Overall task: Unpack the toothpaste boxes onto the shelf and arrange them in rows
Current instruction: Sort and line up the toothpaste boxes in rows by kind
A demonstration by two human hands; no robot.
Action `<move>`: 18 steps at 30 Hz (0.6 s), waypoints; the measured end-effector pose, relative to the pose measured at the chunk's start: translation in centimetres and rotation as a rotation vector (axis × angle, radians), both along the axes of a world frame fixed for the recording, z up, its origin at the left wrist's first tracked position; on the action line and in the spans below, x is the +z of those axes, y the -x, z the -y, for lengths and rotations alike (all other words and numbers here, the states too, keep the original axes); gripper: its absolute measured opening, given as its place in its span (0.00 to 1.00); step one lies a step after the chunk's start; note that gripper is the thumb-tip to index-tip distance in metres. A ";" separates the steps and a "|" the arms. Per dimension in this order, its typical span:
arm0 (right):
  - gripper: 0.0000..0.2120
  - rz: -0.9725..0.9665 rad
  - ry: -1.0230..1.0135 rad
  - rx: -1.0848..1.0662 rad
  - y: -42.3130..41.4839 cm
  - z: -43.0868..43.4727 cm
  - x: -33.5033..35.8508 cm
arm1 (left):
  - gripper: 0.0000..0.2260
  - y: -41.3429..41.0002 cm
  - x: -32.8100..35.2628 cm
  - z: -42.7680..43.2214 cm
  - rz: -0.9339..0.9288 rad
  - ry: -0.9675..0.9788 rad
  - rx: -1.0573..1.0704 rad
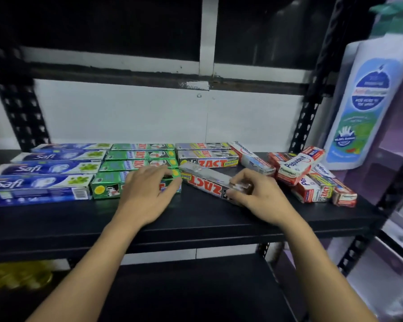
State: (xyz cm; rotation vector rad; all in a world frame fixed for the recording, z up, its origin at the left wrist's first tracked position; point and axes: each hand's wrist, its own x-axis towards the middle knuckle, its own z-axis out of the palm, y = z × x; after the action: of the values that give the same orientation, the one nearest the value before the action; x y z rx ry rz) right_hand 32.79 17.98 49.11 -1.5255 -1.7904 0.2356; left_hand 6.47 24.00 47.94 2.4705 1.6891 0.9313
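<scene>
Toothpaste boxes [140, 162], where do they lie?
– Flat on the black shelf [196, 212], in rows running back to the wall: blue Safi boxes [44, 169] on the left, green Zact boxes [137, 155] beside them, then silver Zact boxes [207, 156].
– And the person's left hand [147, 194]?
– It rests on the front green box [107, 185]. Its fingers [154, 173] lie close together, lightly bent, across the top, and the thumb reaches along the box's right end.
– The right hand [258, 194]?
– It grips the near end of a slanted silver box [205, 182], with the fingers curled over the top and the thumb against the near side. That box lies askew in front of the silver row, its far end just beside the front green box's corner.
– Anything further right?
– Red-and-white Pepsodent boxes [293, 168] sit in a loose heap, some lying across others. A tall white bottle [368, 103] stands behind them at the shelf's right end.
</scene>
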 end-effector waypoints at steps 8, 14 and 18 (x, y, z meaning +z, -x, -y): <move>0.20 -0.291 0.078 -0.062 -1.0 -1.5 -0.8 | 0.25 0.2 -0.4 -0.2 -0.010 0.020 0.007; 0.20 -0.335 0.082 -0.113 -0.9 -1.3 -0.9 | 0.22 0.2 -0.3 -0.1 0.007 0.025 0.020; 0.18 -0.261 0.118 -0.022 -1.0 -1.2 -1.1 | 0.22 0.2 -0.3 0.0 0.003 0.033 0.026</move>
State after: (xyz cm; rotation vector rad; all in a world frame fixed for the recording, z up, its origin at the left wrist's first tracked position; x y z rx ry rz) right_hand 33.80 19.16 48.05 -1.5185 -1.5761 0.5132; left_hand 6.30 23.97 47.67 2.4312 1.7260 0.9011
